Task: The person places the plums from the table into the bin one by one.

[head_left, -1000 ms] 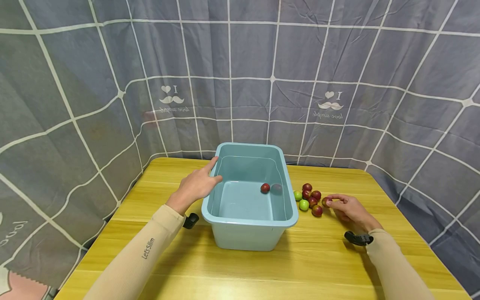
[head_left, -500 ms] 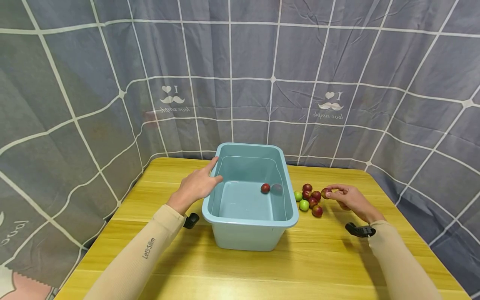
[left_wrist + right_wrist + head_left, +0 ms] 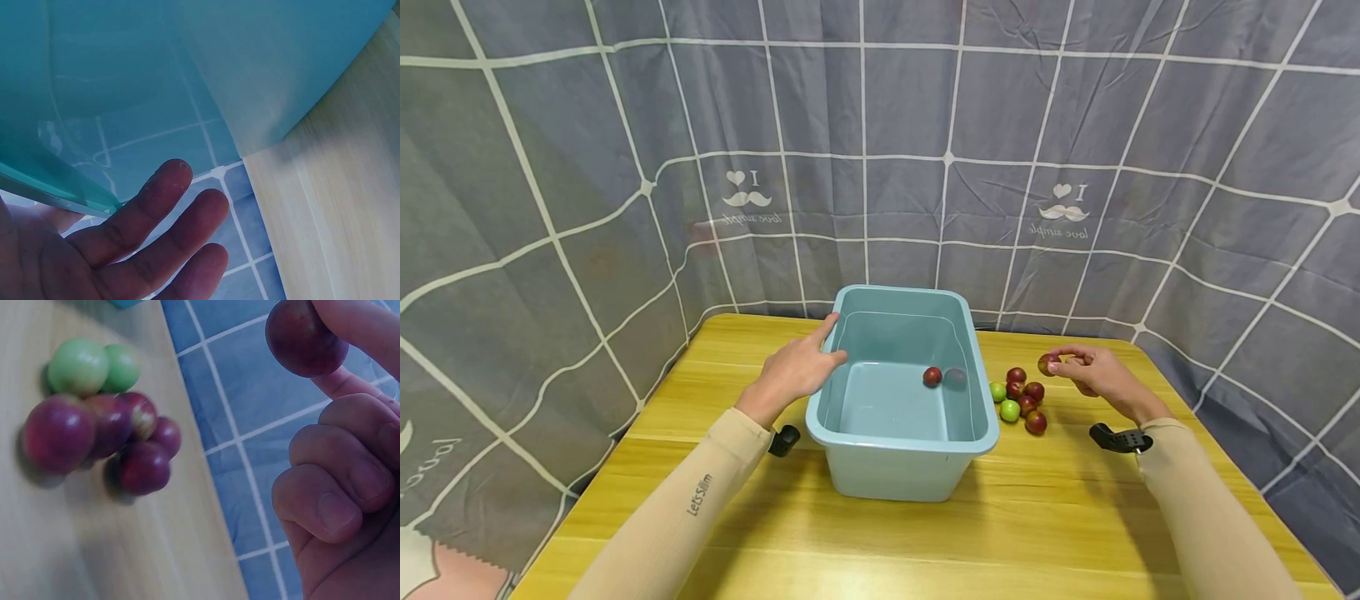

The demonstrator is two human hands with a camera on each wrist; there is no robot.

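In the head view, a pale blue plastic bin stands on the table with one dark red plum inside. My left hand rests on the bin's left rim, thumb over the edge. The left wrist view shows its other fingers extended outside the wall. To the bin's right, my right hand pinches a dark red plum between thumb and index finger, lifted off the table. Its remaining fingers are curled in. Below it lie several red plums and two small green fruits.
The wooden table reaches back to a grey-blue curtain with white grid lines, which surrounds it on the sides. The fruit cluster lies close to the bin's right wall. A reflection of the plum shows on the bin's inner wall.
My right hand has lifted its plum away from the cluster's right side and carried it toward the back of the table. The left hand and bin have stayed in place.
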